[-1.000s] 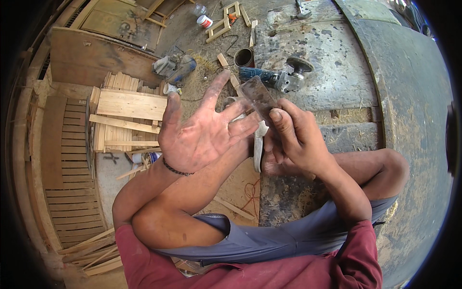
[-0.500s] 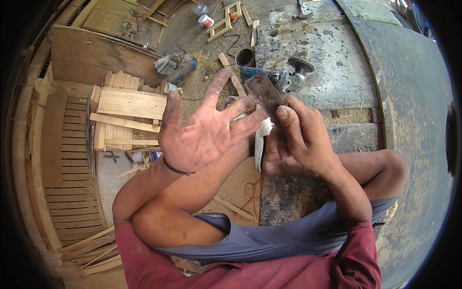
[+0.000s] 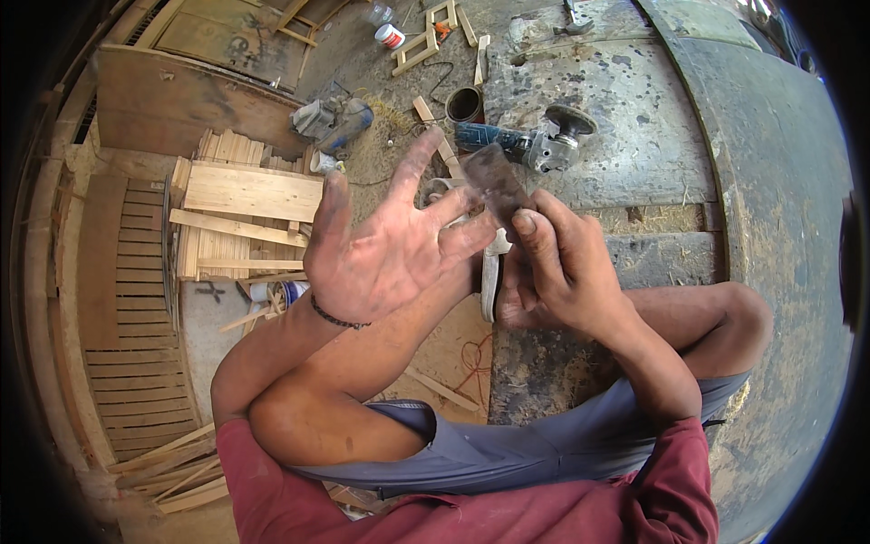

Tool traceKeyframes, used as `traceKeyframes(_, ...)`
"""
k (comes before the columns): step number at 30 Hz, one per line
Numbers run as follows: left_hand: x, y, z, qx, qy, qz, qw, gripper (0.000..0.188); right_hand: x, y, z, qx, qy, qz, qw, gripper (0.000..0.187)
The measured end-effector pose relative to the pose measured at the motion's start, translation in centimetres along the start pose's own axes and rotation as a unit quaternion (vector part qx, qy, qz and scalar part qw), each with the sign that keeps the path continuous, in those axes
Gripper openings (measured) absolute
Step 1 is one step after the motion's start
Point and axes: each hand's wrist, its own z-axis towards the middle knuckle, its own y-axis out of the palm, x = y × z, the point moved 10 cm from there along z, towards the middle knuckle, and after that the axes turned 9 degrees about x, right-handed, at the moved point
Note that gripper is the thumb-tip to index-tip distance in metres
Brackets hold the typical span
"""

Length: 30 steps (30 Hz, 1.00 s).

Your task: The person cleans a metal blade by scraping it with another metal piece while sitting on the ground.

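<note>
My right hand (image 3: pixel 569 258) grips a flat, dark rectangular metal blade (image 3: pixel 496 179), its thumb pressed along the near end. The blade tilts up and to the left and looks slightly blurred. My left hand (image 3: pixel 385 240) is open, palm up and fingers spread, with a dark band round the wrist. Its middle and ring fingertips are right by the blade's left side; I cannot tell whether they touch it. Behind the blade, an angle grinder (image 3: pixel 544 145) with a blue body and a dark disc lies on the paint-spotted bench.
A dark open can (image 3: pixel 465 104) stands beside the grinder. On the left are stacked wooden boards (image 3: pixel 249 192) and a slatted wooden panel (image 3: pixel 145 317). A hammer (image 3: pixel 573 25) lies at the bench's far end. My bare foot (image 3: pixel 515 304) rests below the right hand.
My right hand and the blade have shifted slightly down and to the left. My left hand has moved a little to the right, its fingers still spread.
</note>
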Motion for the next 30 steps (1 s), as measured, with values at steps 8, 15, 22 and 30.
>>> traceKeyframes(8, 0.7, -0.3, 0.0, 0.015, 0.023, -0.014, 1.0, 0.095, -2.3, -3.1, 0.5, 0.077, -0.115, -0.054, 0.989, 0.041)
traceKeyframes(15, 1.1, -0.5, 0.1, 0.042, 0.035, -0.024, 0.998, 0.095, -3.3, -1.3, -0.5, 0.089, -0.207, -0.149, 0.963, 0.047)
traceKeyframes(22, 1.4, -0.6, 0.2, 0.078, 0.043, -0.055, 0.994, 0.096, -3.9, -0.7, -1.5, 0.133, -0.304, -0.174, 0.927, 0.057)
traceKeyframes(30, 1.3, -0.5, 0.1, 0.102, 0.047, -0.065, 0.991, 0.098, -3.5, -0.6, -1.4, 0.138, -0.306, -0.176, 0.925, 0.053)
